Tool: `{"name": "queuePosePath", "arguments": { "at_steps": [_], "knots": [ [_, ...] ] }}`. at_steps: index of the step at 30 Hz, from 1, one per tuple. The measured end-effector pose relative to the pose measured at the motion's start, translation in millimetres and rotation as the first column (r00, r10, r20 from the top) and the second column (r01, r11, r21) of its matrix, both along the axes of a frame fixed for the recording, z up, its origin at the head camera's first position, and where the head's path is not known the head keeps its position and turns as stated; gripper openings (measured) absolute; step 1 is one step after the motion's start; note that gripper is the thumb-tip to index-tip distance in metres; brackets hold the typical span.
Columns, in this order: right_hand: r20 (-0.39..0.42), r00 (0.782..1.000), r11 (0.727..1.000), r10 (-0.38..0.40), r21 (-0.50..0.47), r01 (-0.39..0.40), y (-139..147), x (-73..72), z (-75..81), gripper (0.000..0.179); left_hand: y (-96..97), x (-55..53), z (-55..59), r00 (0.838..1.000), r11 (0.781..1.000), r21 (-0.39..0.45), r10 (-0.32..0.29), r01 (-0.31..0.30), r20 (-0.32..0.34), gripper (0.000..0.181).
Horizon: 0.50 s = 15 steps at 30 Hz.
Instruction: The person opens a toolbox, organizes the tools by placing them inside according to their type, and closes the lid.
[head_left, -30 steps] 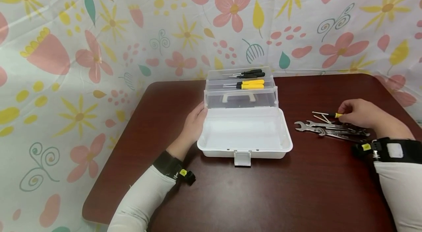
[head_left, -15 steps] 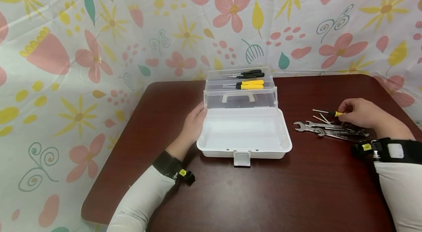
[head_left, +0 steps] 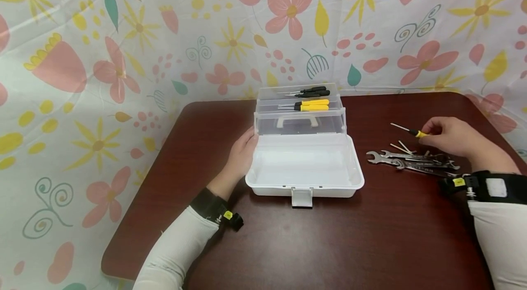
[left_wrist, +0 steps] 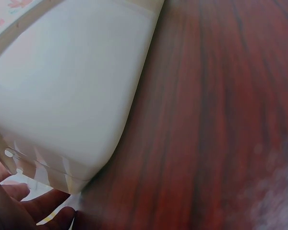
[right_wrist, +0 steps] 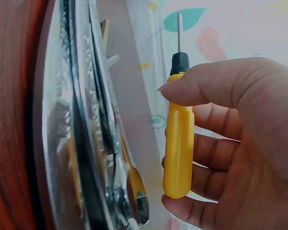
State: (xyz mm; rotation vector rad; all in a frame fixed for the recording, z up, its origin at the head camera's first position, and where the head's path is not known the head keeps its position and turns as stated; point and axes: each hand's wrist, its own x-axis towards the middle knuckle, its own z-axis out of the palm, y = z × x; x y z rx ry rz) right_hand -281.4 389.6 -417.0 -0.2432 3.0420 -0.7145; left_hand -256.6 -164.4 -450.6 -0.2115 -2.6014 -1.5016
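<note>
My right hand [head_left: 453, 134] pinches a small screwdriver [right_wrist: 179, 139] by its yellow handle, thumb near the black collar and the shaft pointing away. Beneath it on the table lies a pile of metal wrenches [head_left: 416, 162], with a few thin pale rods [head_left: 400, 148] beside them. The white toolbox [head_left: 302, 192] stands at the middle with its clear lid [head_left: 271, 124] raised. My left hand [head_left: 242, 155] holds the box at its back left corner, by the hinge; in the left wrist view its fingers [left_wrist: 45, 203] curl behind that corner.
Clear tiers above the lid hold black-handled screwdrivers [head_left: 314, 94] and yellow-handled screwdrivers [head_left: 314, 108]. A latch [head_left: 302, 198] hangs from the box's front. Behind the dark red table [head_left: 329, 244] hangs a flower-print cloth [head_left: 230, 20].
My right hand has lifted slightly, raising the yellow screwdriver from beside the wrenches and tilting its tip upward. The left hand and toolbox have stayed put.
</note>
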Motion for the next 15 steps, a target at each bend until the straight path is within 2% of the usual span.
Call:
{"name": "queuePosePath", "arguments": {
  "at_steps": [15],
  "knots": [
    [-0.092,0.996,1.000,-0.009,-0.013,0.008,-9,4.8,15.3,0.026,0.8,-0.1,0.5,1.000,1.000,-0.004,0.010,-0.010,0.007,0.058]
  ]
}}
